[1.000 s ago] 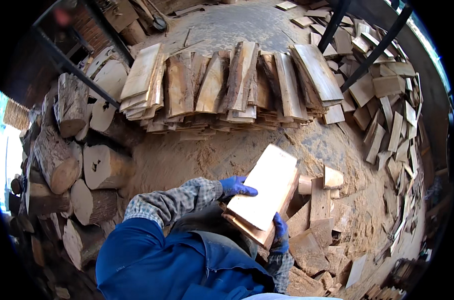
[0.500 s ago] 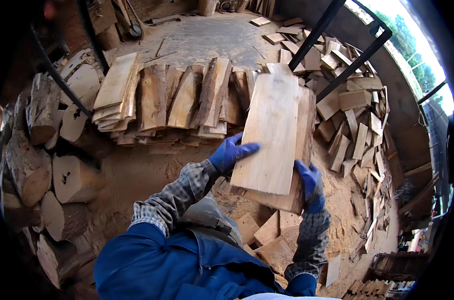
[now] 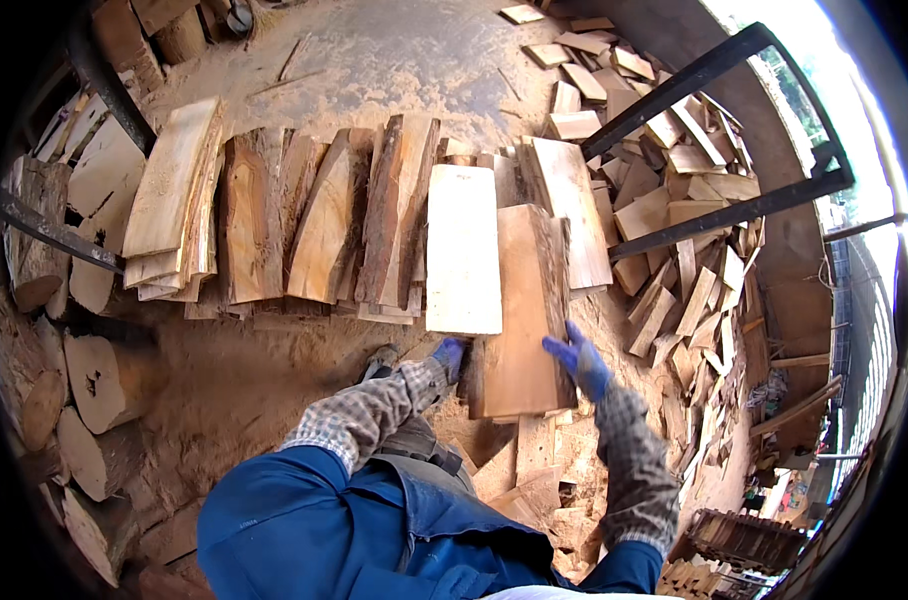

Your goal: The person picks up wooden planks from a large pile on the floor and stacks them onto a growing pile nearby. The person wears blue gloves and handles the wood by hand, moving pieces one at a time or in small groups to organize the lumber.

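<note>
A brown, bark-edged board (image 3: 519,310) is tilted in front of me, its lower end between my hands. My right hand (image 3: 584,365) is at its right edge, with the thumb across the face and a finger stretched along the side. My left hand (image 3: 449,356) is closed at the lower left edge; its fingers are mostly hidden under the wood. A pale, smooth board (image 3: 464,250) lies at the right part of the row, just above my left hand and partly beside the brown one. Another pale board (image 3: 572,210) leans to the right of it.
A row of stacked boards (image 3: 254,215) runs across in front of me. Cut logs (image 3: 104,380) are piled at left, and a heap of offcuts (image 3: 689,230) at right. Black metal bars (image 3: 714,212) flank the row. Sawdust and wood scraps (image 3: 539,490) cover the floor near my feet.
The pale board has moved left off the bark-edged board, onto the row. My left hand has gone lower and is more hidden. The view has shifted forward, closer to the row.
</note>
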Action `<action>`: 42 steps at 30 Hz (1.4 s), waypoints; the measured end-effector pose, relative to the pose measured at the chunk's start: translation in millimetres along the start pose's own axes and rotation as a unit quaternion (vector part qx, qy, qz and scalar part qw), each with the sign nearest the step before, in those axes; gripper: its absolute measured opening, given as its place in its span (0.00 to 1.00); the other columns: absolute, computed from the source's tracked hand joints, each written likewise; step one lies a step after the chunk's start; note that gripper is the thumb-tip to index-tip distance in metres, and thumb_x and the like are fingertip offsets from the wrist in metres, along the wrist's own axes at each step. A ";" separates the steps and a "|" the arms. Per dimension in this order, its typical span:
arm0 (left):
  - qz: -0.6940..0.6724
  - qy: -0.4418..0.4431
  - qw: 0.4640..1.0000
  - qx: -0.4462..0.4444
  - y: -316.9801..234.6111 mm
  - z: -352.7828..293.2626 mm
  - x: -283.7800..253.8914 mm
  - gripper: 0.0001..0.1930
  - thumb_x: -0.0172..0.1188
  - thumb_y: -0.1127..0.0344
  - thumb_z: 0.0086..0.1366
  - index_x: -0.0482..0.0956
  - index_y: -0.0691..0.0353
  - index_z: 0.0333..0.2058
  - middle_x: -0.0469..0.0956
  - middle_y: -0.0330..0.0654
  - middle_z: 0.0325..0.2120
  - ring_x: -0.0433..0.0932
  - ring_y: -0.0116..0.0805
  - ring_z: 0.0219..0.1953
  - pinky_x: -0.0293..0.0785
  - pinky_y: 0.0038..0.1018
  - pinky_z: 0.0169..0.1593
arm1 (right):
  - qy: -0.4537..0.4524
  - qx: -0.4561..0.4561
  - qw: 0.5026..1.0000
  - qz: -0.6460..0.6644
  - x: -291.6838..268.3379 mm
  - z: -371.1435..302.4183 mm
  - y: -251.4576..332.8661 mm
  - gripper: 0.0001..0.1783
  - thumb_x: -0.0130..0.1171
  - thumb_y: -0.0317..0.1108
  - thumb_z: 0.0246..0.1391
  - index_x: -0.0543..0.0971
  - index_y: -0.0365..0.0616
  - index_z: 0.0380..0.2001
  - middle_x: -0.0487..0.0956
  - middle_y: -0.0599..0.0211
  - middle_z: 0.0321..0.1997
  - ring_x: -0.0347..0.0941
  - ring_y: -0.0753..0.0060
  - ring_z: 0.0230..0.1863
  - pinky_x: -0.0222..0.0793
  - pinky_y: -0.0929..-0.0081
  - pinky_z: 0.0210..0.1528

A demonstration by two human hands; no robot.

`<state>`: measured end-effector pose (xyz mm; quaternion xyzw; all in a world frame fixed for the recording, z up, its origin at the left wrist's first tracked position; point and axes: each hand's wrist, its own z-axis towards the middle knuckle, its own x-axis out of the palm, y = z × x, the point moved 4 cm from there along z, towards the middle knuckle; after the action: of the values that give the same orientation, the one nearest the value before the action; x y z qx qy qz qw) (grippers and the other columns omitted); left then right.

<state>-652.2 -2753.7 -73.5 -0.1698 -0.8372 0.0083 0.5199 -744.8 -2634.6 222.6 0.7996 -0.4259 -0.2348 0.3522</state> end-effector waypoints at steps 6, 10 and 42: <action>-0.037 -0.012 0.996 -0.082 17.3 -11.4 10.4 0.27 0.39 0.44 0.70 0.73 0.60 0.50 0.76 0.45 0.44 0.78 0.41 0.39 0.76 0.41 0.44 | -0.062 -0.037 0.997 -0.033 -32.0 -1.2 -37.9 0.47 0.65 0.33 0.51 0.47 0.27 0.65 0.64 0.52 0.62 0.63 0.67 0.59 0.62 0.74 0.60; -0.043 -0.005 0.991 -0.124 8.6 -24.6 60.7 0.28 0.38 0.42 0.69 0.73 0.59 0.50 0.76 0.45 0.45 0.77 0.42 0.41 0.75 0.42 0.47 | -0.075 -0.063 0.972 -0.216 -29.3 -2.3 3.7 0.50 0.69 0.36 0.47 0.51 0.28 0.65 0.68 0.52 0.59 0.67 0.67 0.55 0.64 0.73 0.57; 0.688 -0.216 0.679 0.135 -190.4 8.8 107.6 0.43 0.52 0.37 0.62 0.62 0.76 0.56 0.67 0.59 0.54 0.69 0.49 0.56 0.62 0.34 0.61 | -0.137 -0.230 0.888 -0.374 -105.8 148.8 -63.8 0.37 0.63 0.46 0.52 0.65 0.32 0.58 0.74 0.46 0.52 0.74 0.57 0.47 0.70 0.66 0.48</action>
<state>-755.6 -2900.1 52.1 -0.6195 -0.5630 0.5130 0.1898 -868.2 -2574.2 86.4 0.7561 -0.0735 -0.5477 0.3507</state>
